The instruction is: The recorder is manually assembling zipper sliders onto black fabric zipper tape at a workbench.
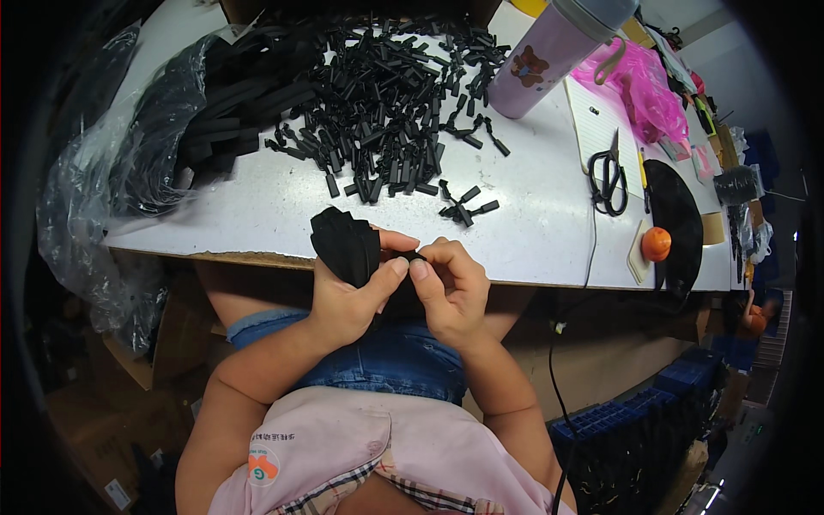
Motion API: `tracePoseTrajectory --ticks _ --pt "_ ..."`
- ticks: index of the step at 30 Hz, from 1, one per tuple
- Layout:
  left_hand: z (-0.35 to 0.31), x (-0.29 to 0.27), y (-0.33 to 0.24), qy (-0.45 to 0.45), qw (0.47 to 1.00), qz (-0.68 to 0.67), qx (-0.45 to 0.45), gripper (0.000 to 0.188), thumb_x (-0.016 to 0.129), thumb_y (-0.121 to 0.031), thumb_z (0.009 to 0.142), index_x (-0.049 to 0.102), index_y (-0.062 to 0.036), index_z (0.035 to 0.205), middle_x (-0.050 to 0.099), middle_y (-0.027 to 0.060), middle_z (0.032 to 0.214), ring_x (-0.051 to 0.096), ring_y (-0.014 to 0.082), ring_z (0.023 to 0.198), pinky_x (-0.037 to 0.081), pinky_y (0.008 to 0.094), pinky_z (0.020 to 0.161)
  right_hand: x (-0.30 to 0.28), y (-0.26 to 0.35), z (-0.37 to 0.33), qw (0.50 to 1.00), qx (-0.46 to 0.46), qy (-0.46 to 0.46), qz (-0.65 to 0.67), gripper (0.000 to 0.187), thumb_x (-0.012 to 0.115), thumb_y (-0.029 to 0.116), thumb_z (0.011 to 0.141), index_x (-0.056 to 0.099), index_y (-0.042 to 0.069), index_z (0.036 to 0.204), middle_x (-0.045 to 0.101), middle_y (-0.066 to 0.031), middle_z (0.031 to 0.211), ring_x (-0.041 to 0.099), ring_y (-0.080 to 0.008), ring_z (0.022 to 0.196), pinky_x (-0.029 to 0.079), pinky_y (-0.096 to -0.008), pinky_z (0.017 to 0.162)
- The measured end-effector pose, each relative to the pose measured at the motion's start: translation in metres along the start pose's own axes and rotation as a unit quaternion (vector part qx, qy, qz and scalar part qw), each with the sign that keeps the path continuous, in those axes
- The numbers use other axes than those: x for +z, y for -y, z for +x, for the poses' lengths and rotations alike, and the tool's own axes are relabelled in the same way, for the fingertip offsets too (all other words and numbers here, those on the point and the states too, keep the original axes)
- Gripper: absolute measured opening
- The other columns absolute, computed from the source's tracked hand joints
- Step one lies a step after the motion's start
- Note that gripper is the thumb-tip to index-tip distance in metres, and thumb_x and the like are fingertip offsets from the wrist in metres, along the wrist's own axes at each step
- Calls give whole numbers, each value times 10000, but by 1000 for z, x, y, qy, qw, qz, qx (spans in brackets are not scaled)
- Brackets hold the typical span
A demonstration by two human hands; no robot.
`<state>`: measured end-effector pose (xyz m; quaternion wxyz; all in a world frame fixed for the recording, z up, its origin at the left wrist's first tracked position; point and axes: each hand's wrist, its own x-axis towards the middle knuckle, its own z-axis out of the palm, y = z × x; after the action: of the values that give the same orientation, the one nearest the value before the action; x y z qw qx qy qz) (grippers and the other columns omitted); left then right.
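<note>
Over the table's near edge, my left hand (343,300) is closed around a bundle of black fabric strips (345,245) that fan upward out of the fist. Its thumb and forefinger also pinch toward my right hand (455,296). Thumb and fingers of the right are closed on a small black piece (414,256), mostly covered by the fingertips; its exact kind cannot be made out. Beyond the hands lies a large heap of small black pull tabs with short cords (378,112). A few such tabs (466,206) lie apart, nearer to me.
A clear plastic bag (159,129) with black strips (236,94) lies at left. Toward the right are a lilac tumbler (549,60), a notebook (592,116), black-handled scissors (609,182), a pink plastic bag (644,94), an orange round object (656,244) and a dark curved piece (678,206).
</note>
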<state>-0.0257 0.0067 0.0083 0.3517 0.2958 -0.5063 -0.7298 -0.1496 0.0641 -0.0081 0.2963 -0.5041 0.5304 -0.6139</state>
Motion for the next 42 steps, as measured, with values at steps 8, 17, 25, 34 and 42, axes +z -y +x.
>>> tracePoseTrajectory --ticks 8,17,25,34,42 --pt "0 -6 -3 35 994 51 86 151 554 -37 777 569 7 921 528 33 800 491 64 670 397 190 590 -5 7 -3 977 120 63 164 87 503 84 836 492 -2 829 472 14 694 369 -21 576 310 -161 504" --pt "1 -11 -6 61 983 121 128 154 570 -19 769 587 8 919 532 39 816 498 83 701 406 207 635 0 2 -7 984 97 28 147 98 503 92 838 500 -6 839 470 0 680 364 -32 559 305 -171 483" --pt "-9 -11 1 46 996 57 50 131 593 7 744 545 -13 865 529 -1 771 432 6 595 345 141 509 1 3 -2 988 -141 -5 -61 78 548 -12 758 519 -3 830 516 -97 658 486 -182 536 388 -235 481" --pt "-7 -12 4 70 986 89 118 103 556 8 765 493 -3 846 509 79 834 435 43 524 363 153 460 -4 12 3 998 -66 17 -1 122 593 -6 714 545 -10 826 507 -37 648 403 -54 490 327 -182 442" --pt "-6 -13 -2 73 990 53 113 68 567 -53 780 532 -6 814 514 41 776 481 93 695 393 215 620 -12 23 8 991 15 130 7 131 613 15 685 554 -3 800 485 -34 619 417 -61 459 321 -182 414"
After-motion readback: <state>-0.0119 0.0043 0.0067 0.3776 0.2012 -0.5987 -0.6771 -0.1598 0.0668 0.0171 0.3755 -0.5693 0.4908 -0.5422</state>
